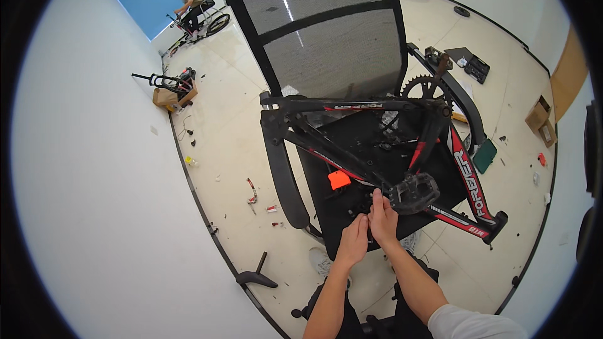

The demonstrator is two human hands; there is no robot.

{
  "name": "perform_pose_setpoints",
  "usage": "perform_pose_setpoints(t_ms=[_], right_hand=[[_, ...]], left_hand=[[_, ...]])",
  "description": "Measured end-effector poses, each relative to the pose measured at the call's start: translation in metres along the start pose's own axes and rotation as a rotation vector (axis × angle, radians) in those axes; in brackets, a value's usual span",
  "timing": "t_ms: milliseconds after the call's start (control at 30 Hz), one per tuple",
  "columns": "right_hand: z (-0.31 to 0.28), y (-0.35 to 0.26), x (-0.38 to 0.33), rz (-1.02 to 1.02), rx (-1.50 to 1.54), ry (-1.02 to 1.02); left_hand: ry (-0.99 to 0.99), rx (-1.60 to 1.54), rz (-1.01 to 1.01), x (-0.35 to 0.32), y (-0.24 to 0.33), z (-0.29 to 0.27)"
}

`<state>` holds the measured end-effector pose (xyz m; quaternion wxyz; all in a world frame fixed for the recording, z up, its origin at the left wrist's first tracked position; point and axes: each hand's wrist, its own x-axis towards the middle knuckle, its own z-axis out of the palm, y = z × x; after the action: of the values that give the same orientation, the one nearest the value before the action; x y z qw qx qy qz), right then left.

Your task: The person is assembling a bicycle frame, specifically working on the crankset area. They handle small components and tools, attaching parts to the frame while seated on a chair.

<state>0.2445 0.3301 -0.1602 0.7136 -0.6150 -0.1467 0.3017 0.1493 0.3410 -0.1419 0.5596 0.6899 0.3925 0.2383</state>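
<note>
A black bicycle frame (468, 179) with red accents lies across the arms and seat of a black mesh-backed office chair (333, 44). Its toothed chainring and crank (427, 88) sit at the far right. A dark platform pedal (414, 193) is at the near side of the frame. My right hand (383, 218) is closed just left of this pedal, thumb up. Close beside it, my left hand (353, 242) has its fingers pressed together over the seat's front. What either hand grips is hidden. An orange plastic piece (339, 180) rests on the seat beyond them.
A saddle on a post (257, 276) lies on the floor at left. Farther back stands a cardboard box (166, 97) holding bike parts. At right are a green case (485, 156), an open tool case (475, 68) and a carton (541, 119). Another person (193, 9) sits far back, beside a bicycle.
</note>
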Motion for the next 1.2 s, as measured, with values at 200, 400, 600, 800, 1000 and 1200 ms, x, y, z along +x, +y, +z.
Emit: perform_pose_setpoints(t_ms=[200,400,600,800,1000,1200], right_hand=[[-0.003,0.001,0.002,-0.133,-0.006,-0.013],[0.002,-0.016,-0.012,-0.41,-0.226,-0.185],[-0.004,-0.014,-0.012,-0.17,-0.307,-0.215],[-0.005,-0.03,0.001,0.423,0.445,-0.286],[-0.005,-0.025,-0.004,0.361,0.425,-0.303],[-0.003,-0.018,-0.001,0.23,0.368,-0.264]], left_hand=[[0.02,0.049,-0.027,-0.001,0.009,0.003],[-0.009,-0.155,0.037,0.0,-0.065,0.016],[0.01,-0.032,-0.168,0.002,-0.015,-0.001],[0.125,0.186,-0.025,0.001,0.0,-0.006],[0.106,0.155,-0.032,0.0,0.007,-0.011],[0.052,0.155,-0.177,-0.001,0.001,-0.011]])
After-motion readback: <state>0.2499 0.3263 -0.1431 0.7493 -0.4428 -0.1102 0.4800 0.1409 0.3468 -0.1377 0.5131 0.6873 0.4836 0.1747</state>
